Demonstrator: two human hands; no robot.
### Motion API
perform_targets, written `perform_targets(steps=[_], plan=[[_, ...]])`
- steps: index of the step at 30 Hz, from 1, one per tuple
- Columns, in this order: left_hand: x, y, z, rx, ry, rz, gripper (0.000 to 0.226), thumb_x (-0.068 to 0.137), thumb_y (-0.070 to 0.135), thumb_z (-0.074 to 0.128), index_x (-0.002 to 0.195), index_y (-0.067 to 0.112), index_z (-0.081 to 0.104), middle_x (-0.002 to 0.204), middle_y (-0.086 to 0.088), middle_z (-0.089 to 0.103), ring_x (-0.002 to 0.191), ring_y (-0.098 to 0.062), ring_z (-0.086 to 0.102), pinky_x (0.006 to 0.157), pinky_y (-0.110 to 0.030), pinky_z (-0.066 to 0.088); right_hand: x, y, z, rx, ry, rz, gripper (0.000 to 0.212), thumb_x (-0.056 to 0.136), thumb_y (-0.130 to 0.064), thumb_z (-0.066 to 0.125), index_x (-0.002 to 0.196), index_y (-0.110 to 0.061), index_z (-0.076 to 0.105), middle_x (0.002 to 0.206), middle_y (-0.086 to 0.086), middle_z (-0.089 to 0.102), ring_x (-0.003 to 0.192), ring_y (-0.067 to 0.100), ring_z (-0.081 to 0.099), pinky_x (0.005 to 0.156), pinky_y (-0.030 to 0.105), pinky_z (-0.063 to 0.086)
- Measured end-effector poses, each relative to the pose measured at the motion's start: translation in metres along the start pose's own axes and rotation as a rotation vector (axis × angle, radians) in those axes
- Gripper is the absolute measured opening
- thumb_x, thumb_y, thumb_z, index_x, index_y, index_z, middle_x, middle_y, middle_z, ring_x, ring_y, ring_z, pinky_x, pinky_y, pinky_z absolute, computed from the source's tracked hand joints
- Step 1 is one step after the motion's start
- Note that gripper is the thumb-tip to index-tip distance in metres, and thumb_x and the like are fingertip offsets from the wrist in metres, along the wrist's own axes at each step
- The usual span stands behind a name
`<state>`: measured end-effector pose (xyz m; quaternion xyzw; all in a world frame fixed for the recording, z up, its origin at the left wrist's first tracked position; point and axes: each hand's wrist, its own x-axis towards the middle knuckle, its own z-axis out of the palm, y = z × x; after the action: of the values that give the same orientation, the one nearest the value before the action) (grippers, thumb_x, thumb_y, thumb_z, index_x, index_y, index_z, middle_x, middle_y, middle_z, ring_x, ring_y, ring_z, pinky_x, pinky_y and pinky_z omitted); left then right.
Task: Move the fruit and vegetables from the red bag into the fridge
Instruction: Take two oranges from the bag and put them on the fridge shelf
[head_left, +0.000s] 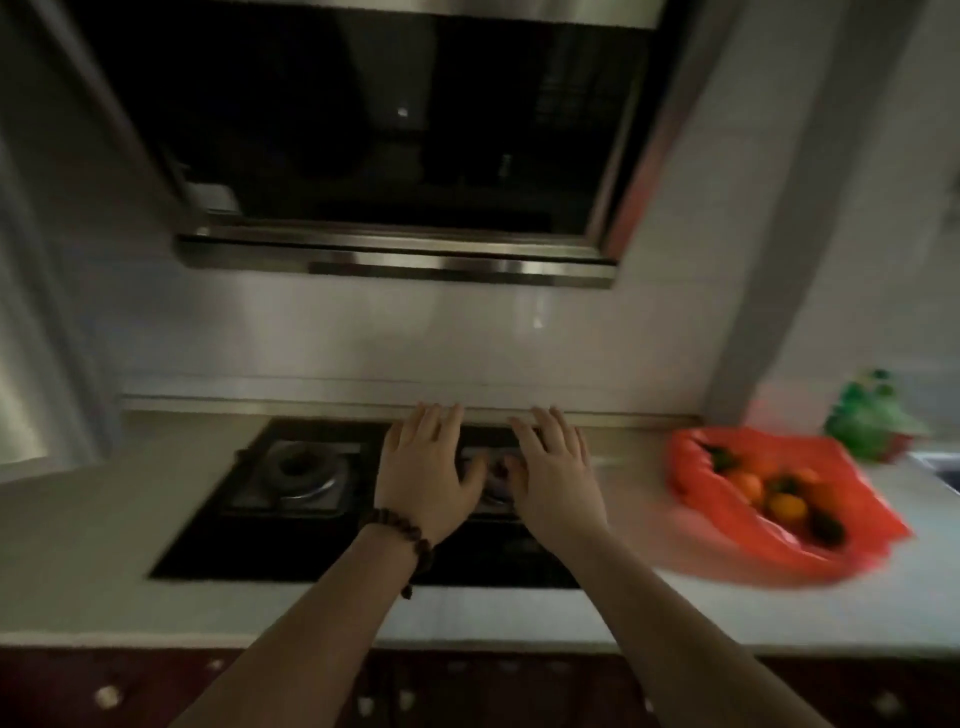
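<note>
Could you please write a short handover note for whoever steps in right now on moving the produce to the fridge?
Left hand: open, fingers spread, held out over the stove, holding nothing.
Right hand: open, likewise empty.
Red bag: lying open on the counter to the right of the stove, with orange, yellow and dark produce inside.
Fridge: not in view.
Done: nothing visibly moved.
Left: reach right to the bag, then carry the fruit and vegetables to the fridge.

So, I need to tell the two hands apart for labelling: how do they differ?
The left hand wears a dark beaded bracelet at the wrist; the right hand has a bare wrist. The right hand is nearer the red bag; the left is nearer the left burner. Both are open, palms down, over the hob.
</note>
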<state>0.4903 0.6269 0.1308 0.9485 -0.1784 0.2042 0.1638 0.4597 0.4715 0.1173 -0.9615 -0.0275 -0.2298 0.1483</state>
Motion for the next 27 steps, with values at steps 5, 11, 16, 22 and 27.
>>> perform_targets(steps=[5, 11, 16, 22, 27], plan=[[0.011, 0.103, 0.056, -0.109, -0.099, 0.199, 0.066, 0.091, 0.053, 0.036, 0.147, 0.021, 0.021, 0.153, -0.002, 0.024, 0.142, -0.019, 0.016, 0.115, -0.042, 0.017, -0.054, 0.103, -0.037, -0.071, 0.040, 0.221, 0.049, 0.099, -0.031, 0.038, 0.146, -0.023, 0.028, 0.156, 0.005, 0.020, 0.146, 0.023, 0.003, 0.119, 0.044, 0.006], [0.028, 0.205, 0.111, -0.165, -0.170, 0.361, 0.068, 0.091, 0.055, 0.034, 0.148, 0.020, 0.019, 0.155, -0.003, 0.021, 0.143, -0.020, 0.012, 0.116, -0.041, 0.013, -0.093, 0.194, -0.064, -0.127, 0.085, 0.427, 0.052, 0.097, -0.034, 0.043, 0.146, -0.026, 0.028, 0.157, 0.004, 0.019, 0.146, 0.024, 0.004, 0.118, 0.044, 0.009], [0.050, 0.272, 0.163, -0.217, -0.208, 0.438, 0.067, 0.089, 0.053, 0.037, 0.147, 0.022, 0.021, 0.154, -0.003, 0.024, 0.142, -0.021, 0.015, 0.115, -0.042, 0.016, -0.105, 0.268, -0.069, -0.171, 0.080, 0.521, 0.050, 0.095, -0.034, 0.047, 0.143, -0.027, 0.034, 0.154, 0.004, 0.026, 0.145, 0.026, 0.010, 0.117, 0.044, 0.014], [0.103, 0.332, 0.241, -0.256, -0.246, 0.407, 0.068, 0.088, 0.054, 0.039, 0.146, 0.023, 0.023, 0.153, -0.003, 0.026, 0.142, -0.022, 0.017, 0.115, -0.041, 0.019, -0.077, 0.369, -0.061, -0.160, 0.045, 0.547, 0.051, 0.093, -0.031, 0.053, 0.141, -0.024, 0.039, 0.151, 0.004, 0.032, 0.144, 0.027, 0.017, 0.117, 0.048, 0.019], [0.146, 0.366, 0.298, -0.239, -0.346, 0.334, 0.068, 0.089, 0.054, 0.040, 0.147, 0.025, 0.019, 0.154, -0.001, 0.022, 0.143, -0.020, 0.012, 0.116, -0.039, 0.015, -0.044, 0.448, -0.051, -0.119, -0.007, 0.596, 0.049, 0.094, -0.029, 0.052, 0.141, -0.026, 0.039, 0.151, 0.004, 0.033, 0.143, 0.026, 0.020, 0.115, 0.048, 0.024]])
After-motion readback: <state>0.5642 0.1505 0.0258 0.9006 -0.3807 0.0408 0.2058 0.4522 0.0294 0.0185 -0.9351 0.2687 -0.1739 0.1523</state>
